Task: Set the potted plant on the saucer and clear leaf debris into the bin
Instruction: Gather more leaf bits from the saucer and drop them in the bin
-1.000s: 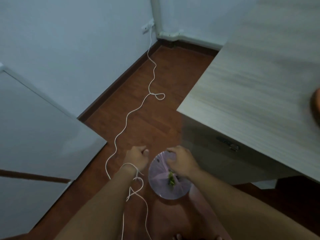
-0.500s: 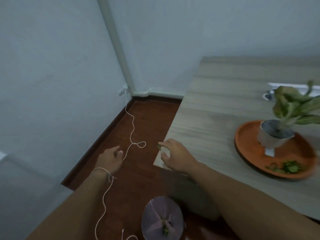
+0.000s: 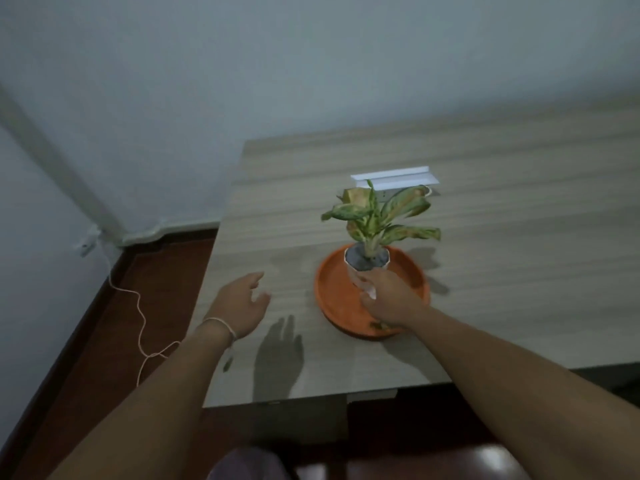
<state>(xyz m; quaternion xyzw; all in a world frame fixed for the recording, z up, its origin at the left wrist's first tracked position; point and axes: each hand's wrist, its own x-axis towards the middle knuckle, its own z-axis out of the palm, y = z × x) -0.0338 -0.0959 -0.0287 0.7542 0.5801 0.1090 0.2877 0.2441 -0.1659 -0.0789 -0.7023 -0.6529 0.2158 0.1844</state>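
A leafy plant (image 3: 375, 216) in a white pot (image 3: 356, 271) stands upright on the orange saucer (image 3: 332, 289), on the wooden table (image 3: 519, 271). My right hand (image 3: 389, 299) reaches into the saucer with its fingers bent down at the front of the pot's base; I see nothing held in it. A few green leaf scraps (image 3: 379, 326) lie on the saucer's near rim under that wrist. My left hand (image 3: 242, 303) hovers open over the table, left of the saucer. The purple-lined bin (image 3: 246, 464) shows only partly at the bottom edge, on the floor.
A white strip-shaped object (image 3: 394, 176) lies on the table behind the plant. A white cord (image 3: 140, 317) runs along the red-brown floor from a wall socket (image 3: 86, 244) on the left. The table's near edge is just in front of me.
The view swung up from the bin on the floor to the table. My right hand moved from the table's corner into the saucer beside the pot; my left hand rose over the table.
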